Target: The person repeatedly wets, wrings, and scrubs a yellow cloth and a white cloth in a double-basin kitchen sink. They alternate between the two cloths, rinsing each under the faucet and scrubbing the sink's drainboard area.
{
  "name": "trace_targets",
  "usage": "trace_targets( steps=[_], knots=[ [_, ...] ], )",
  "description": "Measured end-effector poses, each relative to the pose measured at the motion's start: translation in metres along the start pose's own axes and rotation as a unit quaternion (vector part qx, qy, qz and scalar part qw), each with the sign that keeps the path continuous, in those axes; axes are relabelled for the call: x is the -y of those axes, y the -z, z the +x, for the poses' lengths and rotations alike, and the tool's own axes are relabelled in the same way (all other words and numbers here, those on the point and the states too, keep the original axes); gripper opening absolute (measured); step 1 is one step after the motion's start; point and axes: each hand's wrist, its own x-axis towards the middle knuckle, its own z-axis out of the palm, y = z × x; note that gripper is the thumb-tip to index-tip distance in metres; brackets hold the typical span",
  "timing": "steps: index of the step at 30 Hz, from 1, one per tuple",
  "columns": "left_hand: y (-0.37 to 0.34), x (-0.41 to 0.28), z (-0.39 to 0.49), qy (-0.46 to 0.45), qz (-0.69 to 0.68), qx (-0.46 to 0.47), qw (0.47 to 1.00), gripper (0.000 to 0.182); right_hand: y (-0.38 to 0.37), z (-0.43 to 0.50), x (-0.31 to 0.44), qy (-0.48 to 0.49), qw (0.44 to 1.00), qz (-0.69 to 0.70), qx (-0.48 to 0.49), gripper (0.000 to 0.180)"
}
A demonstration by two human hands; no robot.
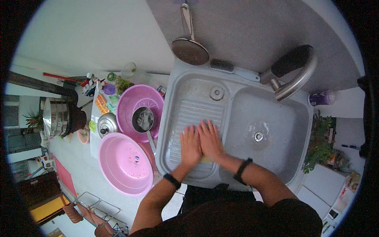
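My left hand [190, 146] and my right hand [211, 144] lie side by side over the ribbed drainboard [204, 110] of a grey sink, touching along their inner edges. Both are slightly blurred, palms down with fingers stretched out. A bit of a yellowish thing [206, 159], perhaps a sponge, shows beneath the palms; most of it is hidden, so I cannot tell whether either hand grips it. To the right is the deep sink basin [242, 121], with a metal drain [258, 136] and wet patches around it. A small round drain fitting [217, 93] sits above the ribs.
A curved metal faucet [299, 81] overhangs the basin's back right. Along the back rim lies a brush [222, 65], near a round strainer [190, 51]. Left are a pink basin [124, 166] with debris, and a purple basin [125, 109] under a long-handled saucepan [142, 127].
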Motion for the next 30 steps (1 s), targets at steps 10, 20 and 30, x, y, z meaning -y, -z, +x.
trace_targets(
  steps=[10,20,30],
  knots=[
    [-0.005,0.024,0.062,-0.004,0.057,-0.146,0.988,0.052,0.003,0.054,-0.006,-0.046,0.996,-0.011,-0.076,0.049],
    [0.001,0.023,0.063,-0.031,-0.009,-0.064,0.997,0.052,-0.005,0.058,-0.013,-0.004,0.995,-0.010,-0.096,0.050],
    [0.004,-0.002,-0.006,-0.037,0.009,-0.014,0.999,0.055,-0.002,-0.008,-0.003,0.022,1.000,0.000,-0.008,0.048]
  ],
)
